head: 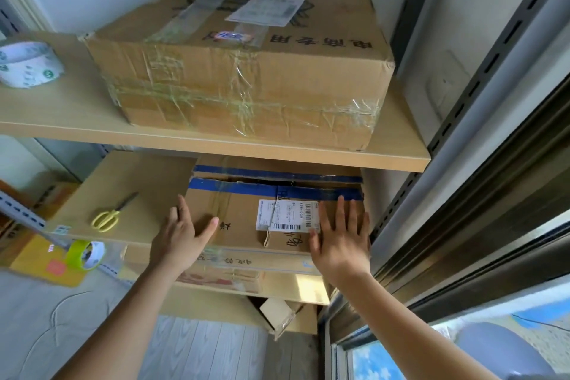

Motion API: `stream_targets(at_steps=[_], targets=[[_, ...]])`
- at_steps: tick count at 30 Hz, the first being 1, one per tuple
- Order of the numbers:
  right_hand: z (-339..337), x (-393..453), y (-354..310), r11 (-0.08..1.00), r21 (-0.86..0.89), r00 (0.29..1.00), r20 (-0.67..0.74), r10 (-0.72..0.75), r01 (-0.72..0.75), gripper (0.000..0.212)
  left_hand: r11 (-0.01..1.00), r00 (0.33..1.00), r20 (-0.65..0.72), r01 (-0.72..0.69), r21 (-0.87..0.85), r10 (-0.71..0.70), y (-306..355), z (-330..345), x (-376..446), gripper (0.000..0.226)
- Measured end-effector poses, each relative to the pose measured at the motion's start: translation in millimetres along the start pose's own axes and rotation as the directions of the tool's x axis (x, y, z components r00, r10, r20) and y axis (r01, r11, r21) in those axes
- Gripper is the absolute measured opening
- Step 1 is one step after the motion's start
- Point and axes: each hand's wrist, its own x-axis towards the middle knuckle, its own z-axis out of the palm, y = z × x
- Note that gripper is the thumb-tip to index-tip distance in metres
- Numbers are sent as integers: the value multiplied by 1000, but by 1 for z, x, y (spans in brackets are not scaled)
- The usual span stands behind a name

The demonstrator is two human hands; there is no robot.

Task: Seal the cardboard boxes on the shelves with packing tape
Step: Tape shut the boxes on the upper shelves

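Observation:
A cardboard box with blue tape stripes (237, 210) and a white label sits on the middle shelf (129, 182). Its top flaps show a dark gap between them. My left hand (182, 236) rests with straight fingers on the box's left front corner. My right hand (342, 237) lies flat on the right part of the box top, next to the label. A large taped cardboard box (240, 71) stands on the top shelf (61, 108). A white printed tape roll (27, 63) lies at that shelf's left end. Yellow-handled scissors (112, 214) lie on the middle shelf.
A yellow-green tape roll (86, 254) hangs at the left below the middle shelf's front edge. Another box (222, 271) sits on the shelf below. Slotted metal uprights (481, 77) and a window frame run down the right side. A wall closes the back.

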Motion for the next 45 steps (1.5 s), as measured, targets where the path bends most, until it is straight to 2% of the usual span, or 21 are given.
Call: stream_targets(at_steps=[7,13,17,25,32,35,37,40,42,45], targets=[[-2,0,2,1000,7,1000,10,-11,11,68,1000,997,70,25,8,-26,5,-7,-1,97],[-2,0,2,1000,18,1000,21,-24,23,69,993,986,150,89,-80,-76,7,-18,-8,88],[1,2,4,999,29,1000,20,-17,16,76,987,980,188,91,-135,-64,-3,-15,-5,91],[6,-4,3,999,43,1000,-18,2,-2,76,991,985,167,64,-118,-43,-2,-16,-9,90],[6,-12,-36,998,50,997,-66,34,-31,73,999,994,108,10,-51,-5,-33,-23,5,91],[3,-7,-60,998,56,997,-62,36,-33,73,997,996,-55,-72,-23,71,-46,-35,26,87],[1,-1,-77,998,57,997,-70,44,-40,73,970,950,-212,-242,-32,230,-48,-35,49,78],[-8,24,-85,999,3,994,-93,53,-53,70,907,887,-202,-420,25,416,-49,-25,82,72],[-14,46,-78,997,-3,991,-103,81,-81,70,883,861,-199,-467,55,468,-55,-18,96,77],[-8,69,-71,996,64,987,-139,77,-69,77,837,804,-251,-544,56,539,-64,-11,103,70]])
